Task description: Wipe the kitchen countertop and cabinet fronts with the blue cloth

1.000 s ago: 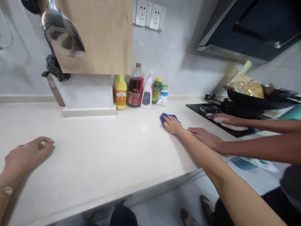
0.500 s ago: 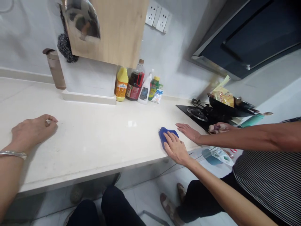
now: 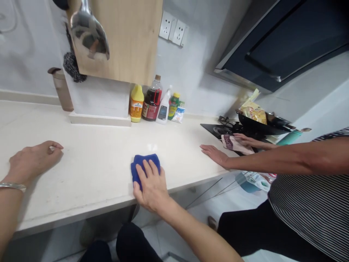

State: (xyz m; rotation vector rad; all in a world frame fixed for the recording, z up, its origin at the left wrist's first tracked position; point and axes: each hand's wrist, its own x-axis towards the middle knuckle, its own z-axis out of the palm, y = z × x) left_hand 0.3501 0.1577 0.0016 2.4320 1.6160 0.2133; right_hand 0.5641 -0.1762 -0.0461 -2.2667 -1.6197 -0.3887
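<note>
My right hand (image 3: 151,187) presses a folded blue cloth (image 3: 138,164) against the pale countertop (image 3: 100,171), fingers laid over it, close to the front edge. On the left of the counter rests my left hand (image 3: 35,160), a silver bangle at the wrist. Its fingers are curled in toward the thumb, and nothing shows in them. A co-worker's flat hand (image 3: 215,155) lies on the counter to the right. The co-worker's other hand (image 3: 249,141) holds a pink and purple cloth (image 3: 236,144) by the stove.
Along the wall stand a yellow bottle (image 3: 136,103), a dark sauce bottle (image 3: 152,100), a white spray bottle (image 3: 164,109) and a green bottle (image 3: 173,105). A wok (image 3: 256,124) sits on the black stove (image 3: 214,130). A wooden board (image 3: 131,47) hangs above the counter.
My right hand has slid the blue cloth leftward along the counter. The co-worker's cloth has moved left over the stove edge and shows more fully. My left hand stays in place; the view has shifted slightly.
</note>
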